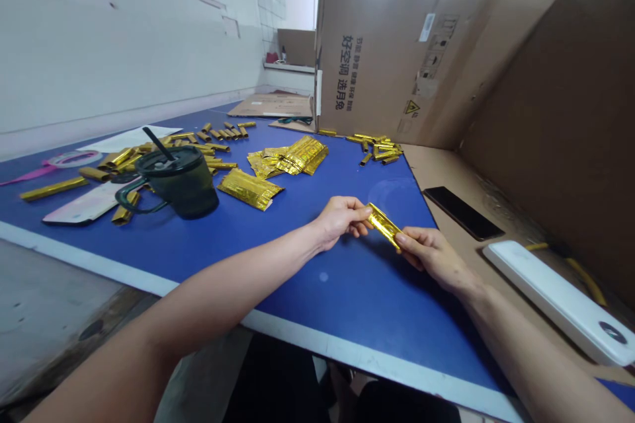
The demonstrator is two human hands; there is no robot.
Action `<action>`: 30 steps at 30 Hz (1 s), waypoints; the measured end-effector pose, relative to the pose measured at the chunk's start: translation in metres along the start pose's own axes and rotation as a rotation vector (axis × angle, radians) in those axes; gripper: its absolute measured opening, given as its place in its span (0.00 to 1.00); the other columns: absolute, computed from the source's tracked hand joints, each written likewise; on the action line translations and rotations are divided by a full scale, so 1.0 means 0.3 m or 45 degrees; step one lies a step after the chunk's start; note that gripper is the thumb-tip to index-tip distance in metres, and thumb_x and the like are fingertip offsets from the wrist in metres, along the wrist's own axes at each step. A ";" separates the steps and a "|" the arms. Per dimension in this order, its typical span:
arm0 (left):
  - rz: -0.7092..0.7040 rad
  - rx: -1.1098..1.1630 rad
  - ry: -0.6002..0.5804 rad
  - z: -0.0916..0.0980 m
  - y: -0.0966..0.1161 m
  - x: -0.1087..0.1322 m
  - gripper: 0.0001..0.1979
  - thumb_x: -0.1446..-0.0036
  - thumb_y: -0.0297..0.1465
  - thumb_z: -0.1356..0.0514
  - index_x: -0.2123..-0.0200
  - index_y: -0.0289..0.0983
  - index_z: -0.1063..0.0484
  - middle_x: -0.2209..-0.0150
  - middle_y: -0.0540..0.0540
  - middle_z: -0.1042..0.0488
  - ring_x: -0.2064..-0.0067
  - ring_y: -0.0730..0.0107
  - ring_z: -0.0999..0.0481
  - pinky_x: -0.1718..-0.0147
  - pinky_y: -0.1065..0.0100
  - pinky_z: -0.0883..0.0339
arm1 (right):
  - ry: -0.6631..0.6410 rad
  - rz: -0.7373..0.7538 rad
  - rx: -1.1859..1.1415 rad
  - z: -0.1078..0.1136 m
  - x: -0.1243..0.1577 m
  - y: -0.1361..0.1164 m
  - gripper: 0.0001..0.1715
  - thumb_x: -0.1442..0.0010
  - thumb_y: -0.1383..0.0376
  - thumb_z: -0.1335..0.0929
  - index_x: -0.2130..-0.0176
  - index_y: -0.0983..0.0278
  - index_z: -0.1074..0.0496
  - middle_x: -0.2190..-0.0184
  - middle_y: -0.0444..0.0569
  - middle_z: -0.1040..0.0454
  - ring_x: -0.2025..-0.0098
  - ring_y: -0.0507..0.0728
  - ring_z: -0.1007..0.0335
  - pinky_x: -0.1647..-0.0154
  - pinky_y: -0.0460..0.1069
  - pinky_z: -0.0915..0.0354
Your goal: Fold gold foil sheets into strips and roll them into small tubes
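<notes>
A strip of shiny gold foil paper (pixel 383 225) is stretched between my two hands, above the blue tabletop. My left hand (pixel 344 219) pinches its upper left end between thumb and fingers. At the lower right end, my right hand (pixel 427 252) grips it with the thumb on top. Flat stacks of gold foil paper (pixel 303 154) lie beyond my left hand, with another gold foil stack (pixel 251 188) closer to me. Small rolled gold pieces (pixel 380 147) are heaped near the table's far right corner.
Left of my arms stands a dark green lidded mug (pixel 178 182) with a straw. Around it lie more gold rolls (pixel 213 147), a pink tape roll (pixel 74 158) and a pale phone (pixel 89 203). Rightward are a black phone (pixel 464 213), a white power bank (pixel 555 297) and tall cardboard (pixel 397 59).
</notes>
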State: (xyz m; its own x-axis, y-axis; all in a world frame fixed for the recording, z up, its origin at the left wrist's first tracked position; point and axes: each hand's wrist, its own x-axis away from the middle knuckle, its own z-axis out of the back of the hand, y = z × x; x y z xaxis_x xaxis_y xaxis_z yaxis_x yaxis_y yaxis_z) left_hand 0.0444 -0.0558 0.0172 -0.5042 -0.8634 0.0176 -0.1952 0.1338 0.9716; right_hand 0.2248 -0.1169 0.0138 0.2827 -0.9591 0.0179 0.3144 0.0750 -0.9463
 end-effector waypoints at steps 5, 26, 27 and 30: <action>0.028 0.006 -0.072 0.008 0.001 0.000 0.08 0.47 0.28 0.46 0.76 0.31 0.38 0.79 0.45 0.28 0.82 0.79 0.31 0.84 0.78 0.42 | 0.077 0.011 0.005 0.013 -0.002 -0.004 0.19 0.47 0.54 0.38 0.80 0.65 0.39 0.89 0.38 0.45 0.86 0.45 0.55 0.85 0.44 0.58; -0.153 -0.777 -0.188 -0.056 -0.061 0.045 0.09 0.49 0.33 0.49 0.76 0.34 0.37 0.83 0.53 0.35 0.84 0.81 0.38 0.85 0.78 0.46 | -0.270 -0.056 0.114 -0.034 0.002 0.008 0.20 0.46 0.52 0.40 0.76 0.66 0.38 0.85 0.38 0.47 0.83 0.45 0.55 0.84 0.43 0.56; -0.162 -0.792 -0.151 -0.050 -0.058 0.039 0.09 0.49 0.34 0.49 0.75 0.34 0.36 0.84 0.54 0.36 0.84 0.81 0.39 0.85 0.78 0.47 | -0.237 -0.057 0.135 -0.030 0.001 0.007 0.21 0.46 0.51 0.40 0.77 0.65 0.39 0.85 0.38 0.46 0.83 0.45 0.55 0.84 0.43 0.56; -0.216 -0.819 -0.039 -0.026 -0.044 0.021 0.10 0.49 0.34 0.49 0.75 0.34 0.36 0.86 0.55 0.38 0.84 0.81 0.41 0.84 0.77 0.49 | -0.148 -0.032 0.222 -0.014 -0.002 0.004 0.23 0.45 0.51 0.41 0.80 0.64 0.43 0.86 0.38 0.44 0.84 0.45 0.55 0.84 0.44 0.56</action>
State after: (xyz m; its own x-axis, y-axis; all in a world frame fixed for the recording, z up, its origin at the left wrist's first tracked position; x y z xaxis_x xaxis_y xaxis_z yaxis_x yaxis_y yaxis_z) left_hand 0.0503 -0.0668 0.0064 -0.5362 -0.8315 -0.1452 0.2622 -0.3275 0.9077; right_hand 0.2213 -0.1173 0.0112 0.3722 -0.9240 0.0879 0.4721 0.1069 -0.8750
